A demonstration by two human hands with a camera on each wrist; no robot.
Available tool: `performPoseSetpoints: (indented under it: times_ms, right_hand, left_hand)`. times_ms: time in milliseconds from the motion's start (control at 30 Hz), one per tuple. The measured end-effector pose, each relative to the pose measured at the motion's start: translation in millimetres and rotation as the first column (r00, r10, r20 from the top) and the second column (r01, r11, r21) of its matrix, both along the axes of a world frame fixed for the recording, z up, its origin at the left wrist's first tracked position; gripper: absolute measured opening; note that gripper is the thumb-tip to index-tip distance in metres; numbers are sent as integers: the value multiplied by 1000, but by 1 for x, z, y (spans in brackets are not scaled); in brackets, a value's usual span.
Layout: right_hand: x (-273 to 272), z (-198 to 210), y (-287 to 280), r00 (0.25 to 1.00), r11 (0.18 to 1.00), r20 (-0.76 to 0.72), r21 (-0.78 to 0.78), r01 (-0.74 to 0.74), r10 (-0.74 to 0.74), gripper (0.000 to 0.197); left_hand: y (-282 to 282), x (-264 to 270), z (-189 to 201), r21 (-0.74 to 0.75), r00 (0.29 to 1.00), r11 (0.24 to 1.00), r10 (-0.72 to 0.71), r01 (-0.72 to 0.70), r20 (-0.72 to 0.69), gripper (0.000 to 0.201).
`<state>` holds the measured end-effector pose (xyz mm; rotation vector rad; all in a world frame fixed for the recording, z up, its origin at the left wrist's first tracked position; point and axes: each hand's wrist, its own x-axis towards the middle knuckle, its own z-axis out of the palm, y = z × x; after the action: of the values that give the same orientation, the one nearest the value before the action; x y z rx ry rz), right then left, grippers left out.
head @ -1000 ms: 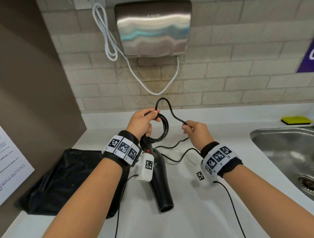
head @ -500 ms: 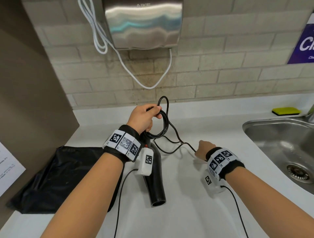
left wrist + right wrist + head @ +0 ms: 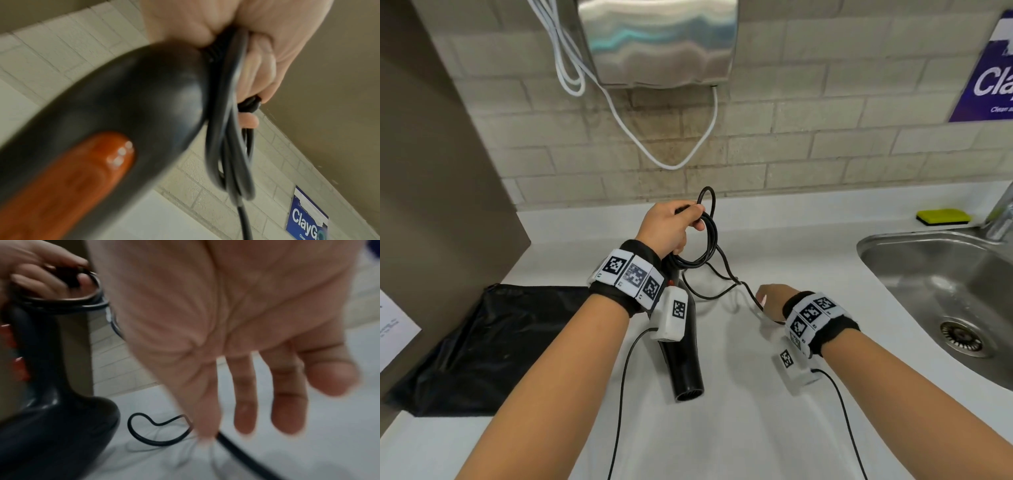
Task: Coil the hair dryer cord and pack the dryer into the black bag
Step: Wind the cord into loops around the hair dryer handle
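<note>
While the black bag (image 3: 482,346) lies flat and apparently unfilled on the counter (image 3: 756,428) at left, the hair dryer (image 3: 683,370) is held up beside it, not yet packed. Several loops of cord (image 3: 710,240) are gathered and gripped in the left hand (image 3: 671,229); a loose length is left on the counter, reached for by the right hand (image 3: 770,298), fingers spread, holding nothing.

Both forearms are bare, with no sleeves. Each wrist wears a black fabric band (image 3: 635,274) wrapped by a row of white tiles printed with black square-pattern markers. The right band (image 3: 822,320) carries the same tiles. Under each wrist hangs a small white box (image 3: 671,317) bearing one such marker; a thin black cable (image 3: 619,394) trails from each box along the arm.
</note>
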<state>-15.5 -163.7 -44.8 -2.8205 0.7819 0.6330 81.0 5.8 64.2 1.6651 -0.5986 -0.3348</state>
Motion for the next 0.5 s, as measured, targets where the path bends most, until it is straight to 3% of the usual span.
performPoseSetpoints:
  times_ms: [100, 233, 300, 367, 433, 500]
  right_hand:
    - [-1, -15, -11, 981, 997, -186, -42, -65, 56, 28]
    - [3, -63, -47, 964, 989, -262, -124, -84, 49, 15]
    - [-7, -43, -32, 987, 998, -159, -59, -17, 8, 22]
    - [-11, -23, -22, 996, 995, 83, 100, 17, -25, 21]
    - [-11, -12, -18, 931, 938, 316, 340, 67, -181, 20]
    - [-13, -10, -17, 883, 907, 403, 416, 58, -241, 10]
  left_hand:
    - [-2, -2, 1, 9, 1000, 1000, 6, -6, -11, 15]
    - [-8, -5, 2, 18, 1000, 1000, 1, -1, -19, 17]
    - [-12, -7, 1, 29, 1000, 1000, 0, 0, -12, 16]
    - [-15, -7, 1, 36, 1000, 999, -2, 2, -9, 16]
    - [-19, -8, 0, 40, 1000, 999, -2, 2, -8, 16]
    - [-22, -9, 0, 48, 1000, 999, 2, -2, -7, 16]
